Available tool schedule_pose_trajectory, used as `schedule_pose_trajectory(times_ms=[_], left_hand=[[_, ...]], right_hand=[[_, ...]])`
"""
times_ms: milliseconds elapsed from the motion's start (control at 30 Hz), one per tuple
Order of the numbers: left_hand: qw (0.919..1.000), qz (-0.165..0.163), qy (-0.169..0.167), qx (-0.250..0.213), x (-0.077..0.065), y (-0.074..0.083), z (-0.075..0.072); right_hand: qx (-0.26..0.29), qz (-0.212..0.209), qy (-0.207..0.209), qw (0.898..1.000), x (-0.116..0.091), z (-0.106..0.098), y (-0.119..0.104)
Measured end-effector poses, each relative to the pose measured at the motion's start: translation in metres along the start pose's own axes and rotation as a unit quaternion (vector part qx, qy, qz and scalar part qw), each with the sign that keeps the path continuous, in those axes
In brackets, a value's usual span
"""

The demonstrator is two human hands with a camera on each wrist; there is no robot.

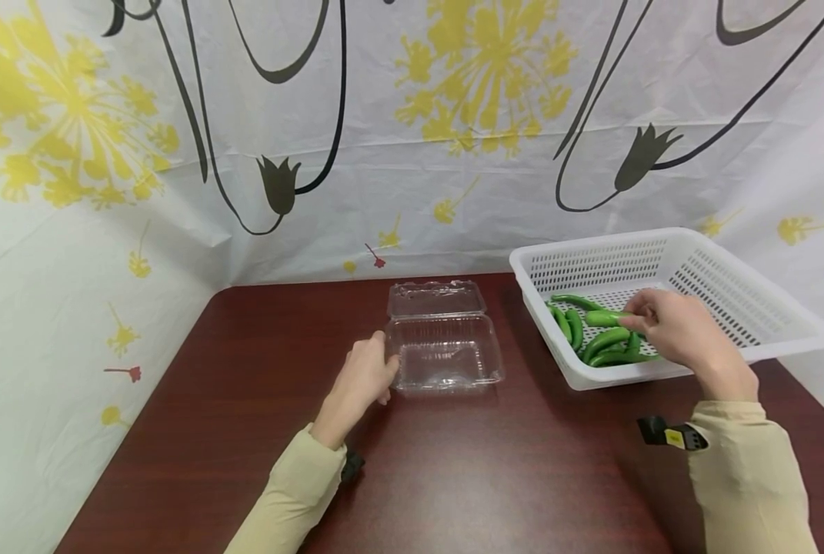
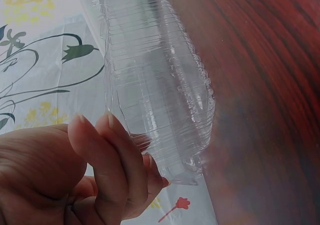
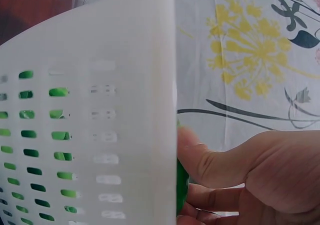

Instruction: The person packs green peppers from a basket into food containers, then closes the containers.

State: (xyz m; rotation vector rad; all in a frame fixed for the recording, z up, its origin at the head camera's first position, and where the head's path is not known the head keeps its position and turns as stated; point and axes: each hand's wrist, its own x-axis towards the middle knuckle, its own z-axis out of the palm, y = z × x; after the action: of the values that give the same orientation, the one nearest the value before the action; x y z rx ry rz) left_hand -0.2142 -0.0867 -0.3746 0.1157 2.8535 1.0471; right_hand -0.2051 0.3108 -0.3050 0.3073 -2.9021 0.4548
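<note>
A clear plastic clamshell container [image 1: 446, 378] lies on the table with its lid folded back toward the wall. My left hand [image 1: 360, 371] holds the container's left edge with curled fingers, seen close in the left wrist view. Over the white basket [image 1: 548, 338], my right hand [image 1: 682, 327] pinches a green chili pepper [image 1: 602, 318] between thumb and fingers. Several more green peppers [image 1: 602, 342] lie in the left part of the basket. In the right wrist view the basket's wall [image 3: 135, 50] hides most of the held pepper.
A dark red-brown wooden table [image 1: 259, 431] carries the container and, to its right, the basket with raised slotted walls. A white sheet [image 1: 384, 115] with yellow and grey flower prints hangs behind and beside the table.
</note>
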Motion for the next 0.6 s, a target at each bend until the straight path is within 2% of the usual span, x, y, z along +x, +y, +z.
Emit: schedule_pose_trajectory(times_ms=[267,600], left_hand=[[1.0000,-0.001,0.002,-0.001,-0.001,0.000,0.001],[1.0000,0.003,0.005,0.001,-0.001,0.000,0.001]], right_hand=[[-0.008,-0.014,0.026,1.000,-0.002,-0.001,-0.005],[0.006,-0.013,0.035,0.999,-0.003,-0.006,-0.011]])
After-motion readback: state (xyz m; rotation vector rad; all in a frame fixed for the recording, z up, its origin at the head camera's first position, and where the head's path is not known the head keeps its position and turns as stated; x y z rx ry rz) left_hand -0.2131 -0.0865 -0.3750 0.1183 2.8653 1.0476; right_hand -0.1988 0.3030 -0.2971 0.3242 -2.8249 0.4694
